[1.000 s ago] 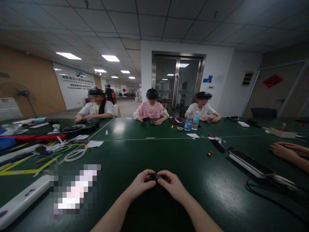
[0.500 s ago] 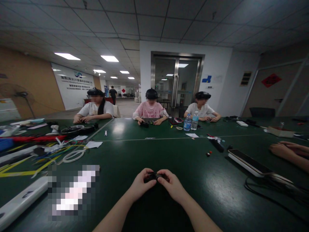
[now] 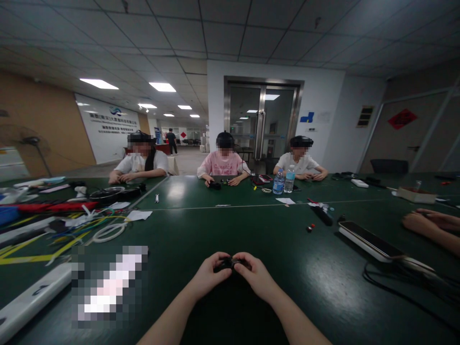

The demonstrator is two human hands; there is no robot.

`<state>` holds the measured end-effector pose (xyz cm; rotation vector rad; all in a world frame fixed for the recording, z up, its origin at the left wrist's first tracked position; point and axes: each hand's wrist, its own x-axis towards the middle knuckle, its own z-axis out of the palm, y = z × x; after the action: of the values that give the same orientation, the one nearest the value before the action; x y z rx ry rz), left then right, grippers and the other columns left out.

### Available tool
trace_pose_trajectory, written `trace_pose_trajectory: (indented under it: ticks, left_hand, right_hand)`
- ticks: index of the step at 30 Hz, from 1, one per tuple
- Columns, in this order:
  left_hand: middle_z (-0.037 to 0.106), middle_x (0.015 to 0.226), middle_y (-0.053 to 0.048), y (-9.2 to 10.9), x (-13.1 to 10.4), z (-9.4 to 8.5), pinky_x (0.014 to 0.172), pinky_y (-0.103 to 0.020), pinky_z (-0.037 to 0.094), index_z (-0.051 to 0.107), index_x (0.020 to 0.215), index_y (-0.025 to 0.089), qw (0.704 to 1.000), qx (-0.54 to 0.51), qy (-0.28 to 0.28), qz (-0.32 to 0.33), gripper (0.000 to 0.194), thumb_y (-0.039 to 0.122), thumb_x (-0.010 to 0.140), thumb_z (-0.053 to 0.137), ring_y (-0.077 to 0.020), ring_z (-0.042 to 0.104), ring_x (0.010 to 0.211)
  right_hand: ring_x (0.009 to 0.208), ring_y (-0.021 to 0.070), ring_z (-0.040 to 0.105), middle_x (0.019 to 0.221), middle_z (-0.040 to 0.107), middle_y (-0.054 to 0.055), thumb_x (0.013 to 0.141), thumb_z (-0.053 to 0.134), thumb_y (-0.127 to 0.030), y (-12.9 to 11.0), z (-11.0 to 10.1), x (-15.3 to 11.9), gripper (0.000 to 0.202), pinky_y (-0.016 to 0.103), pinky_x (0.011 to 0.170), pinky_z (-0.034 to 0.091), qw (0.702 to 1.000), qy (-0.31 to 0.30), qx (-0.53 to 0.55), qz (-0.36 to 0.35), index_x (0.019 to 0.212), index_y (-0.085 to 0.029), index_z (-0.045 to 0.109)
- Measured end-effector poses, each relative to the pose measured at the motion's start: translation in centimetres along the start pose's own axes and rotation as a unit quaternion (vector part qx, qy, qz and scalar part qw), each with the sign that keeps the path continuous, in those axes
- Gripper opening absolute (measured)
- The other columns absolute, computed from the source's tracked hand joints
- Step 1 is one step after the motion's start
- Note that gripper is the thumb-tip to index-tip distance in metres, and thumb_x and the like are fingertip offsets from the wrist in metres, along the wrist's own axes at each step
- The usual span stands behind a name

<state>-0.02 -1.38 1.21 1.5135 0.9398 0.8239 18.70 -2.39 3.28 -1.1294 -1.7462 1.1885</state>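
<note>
Close in front of me, above the dark green table (image 3: 230,230), my two hands meet around a small black object (image 3: 227,263). Its kind is too dark and too covered by fingers to make out. My left hand (image 3: 212,274) pinches its left end between thumb and fingers. On the other end, the thumb and curled fingers of my right hand (image 3: 254,273) are closed. The fingertips of both hands almost touch at the middle.
To the left lie a white power strip (image 3: 36,299), a blurred-out bright slab (image 3: 113,282) and tangled cables (image 3: 109,233). A phone on a white block (image 3: 372,242) and black cables stand right. Two water bottles (image 3: 283,181) are farther back. Several people sit around the table.
My hands stay in nearly the same place, still on the small black object, with only a slight shift of the fingers. A person walking in the far background has moved a little right.
</note>
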Motion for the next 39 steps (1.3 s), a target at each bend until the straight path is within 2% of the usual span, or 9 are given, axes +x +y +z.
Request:
trace_pose_trajectory:
  ticks: [6, 12, 26, 39]
  left_hand:
    - [0.062, 0.101, -0.005, 0.01, 0.14, 0.10, 0.081, -0.033, 0.044, 0.050, 0.113, 0.019, 1.000, 0.011, 0.008, -0.003, 0.046, 0.034, 0.072, 0.065, -0.0199, 0.057, 0.093]
    - [0.062, 0.097, -0.004, 0.14, 0.19, 0.17, 0.082, -0.033, 0.044, 0.053, 0.108, 0.018, 1.000, 0.015, 0.004, 0.008, 0.039, 0.034, 0.074, 0.064, -0.0194, 0.058, 0.091]
    - [0.060, 0.101, -0.005, -0.29, 0.21, -0.09, 0.084, -0.036, 0.043, 0.053, 0.107, 0.019, 1.000, 0.020, 0.000, 0.016, 0.037, 0.040, 0.077, 0.060, -0.0208, 0.057, 0.095]
    - [0.060, 0.095, -0.003, 0.19, 0.07, 0.18, 0.079, -0.031, 0.044, 0.053, 0.102, 0.019, 0.999, 0.026, 0.008, 0.031, 0.033, 0.039, 0.077, 0.061, -0.0181, 0.056, 0.090]
  right_hand:
    - [0.094, 0.0205, 0.056, 0.097, 0.061, 0.004, 0.078, 0.056, -0.037, 0.90, 0.02, 0.36, 0.026, 0.034, 0.085, 0.043, 1.000, -0.008, 0.026, -0.016, 0.099, -0.021, 0.060]
    - [0.094, 0.0206, 0.057, 0.098, 0.061, 0.003, 0.078, 0.055, -0.038, 0.67, 0.03, 0.22, 0.026, 0.034, 0.084, 0.044, 1.000, -0.002, 0.020, -0.005, 0.098, -0.022, 0.060]
    - [0.097, 0.0196, 0.054, 0.106, 0.057, 0.002, 0.081, 0.051, -0.032, 0.33, 0.08, 0.11, 0.021, 0.032, 0.083, 0.043, 0.999, 0.021, -0.027, -0.025, 0.098, -0.025, 0.062]
    - [0.096, 0.0186, 0.055, 0.102, 0.059, 0.003, 0.080, 0.051, -0.032, 0.96, 0.26, 0.54, 0.020, 0.032, 0.084, 0.044, 0.997, 0.044, -0.047, -0.050, 0.094, -0.023, 0.062]
